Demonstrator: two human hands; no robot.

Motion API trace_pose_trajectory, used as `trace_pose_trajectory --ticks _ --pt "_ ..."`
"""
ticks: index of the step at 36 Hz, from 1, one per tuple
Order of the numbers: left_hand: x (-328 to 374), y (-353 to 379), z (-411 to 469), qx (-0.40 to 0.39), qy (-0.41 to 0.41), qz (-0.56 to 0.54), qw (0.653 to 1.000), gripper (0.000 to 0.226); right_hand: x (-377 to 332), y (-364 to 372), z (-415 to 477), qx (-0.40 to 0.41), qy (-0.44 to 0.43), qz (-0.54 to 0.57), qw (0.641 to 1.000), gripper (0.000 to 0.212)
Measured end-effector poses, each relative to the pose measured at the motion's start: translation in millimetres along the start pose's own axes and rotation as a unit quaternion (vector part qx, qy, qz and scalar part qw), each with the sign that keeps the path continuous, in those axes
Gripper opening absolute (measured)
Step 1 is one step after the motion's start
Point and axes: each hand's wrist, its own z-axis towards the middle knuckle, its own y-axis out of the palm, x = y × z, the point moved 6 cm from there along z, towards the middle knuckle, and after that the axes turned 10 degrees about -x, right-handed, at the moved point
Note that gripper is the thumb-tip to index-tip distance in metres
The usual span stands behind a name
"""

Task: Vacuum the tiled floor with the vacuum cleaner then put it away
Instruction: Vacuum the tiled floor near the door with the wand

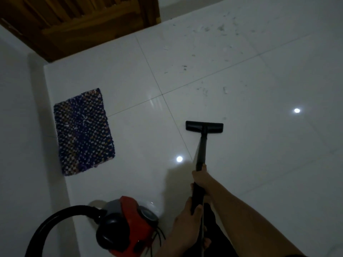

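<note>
A black vacuum wand (202, 149) runs from my hands down to a flat black floor head (204, 127) resting on the white tiled floor (259, 145). My right hand (201, 179) grips the wand higher up. Lower on the wand, my left hand (187, 221) grips it nearer my body. The red and grey vacuum body (130, 227) sits on the floor at the bottom left, with its black hose (61, 216) arching off to the left. Scattered bits of debris (204, 30) lie on the tiles beyond the head.
A dark blue woven mat (83, 131) lies on the floor at the left, near a white wall (22, 145). A wooden door (83, 25) stands at the top left. Ceiling light reflections shine on the tiles.
</note>
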Motion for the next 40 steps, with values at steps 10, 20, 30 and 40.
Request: trace_pose_trajectory --ticks 10,20,30,40 --pt "26 32 31 -0.029 -0.015 -0.094 0.995 0.042 -16 -57 7 0.005 -0.024 0.046 0.999 0.069" --pt "67 15 65 0.008 0.006 -0.158 0.987 0.033 -74 -70 40 -0.029 -0.036 0.010 0.999 0.073" --pt "112 -21 111 0.074 0.004 -0.206 0.976 0.030 -158 -71 71 -0.070 -0.030 -0.084 0.994 0.075" --pt "168 -73 149 0.109 0.003 -0.248 0.963 0.037 -246 -65 109 -0.078 -0.021 -0.121 0.989 0.077"
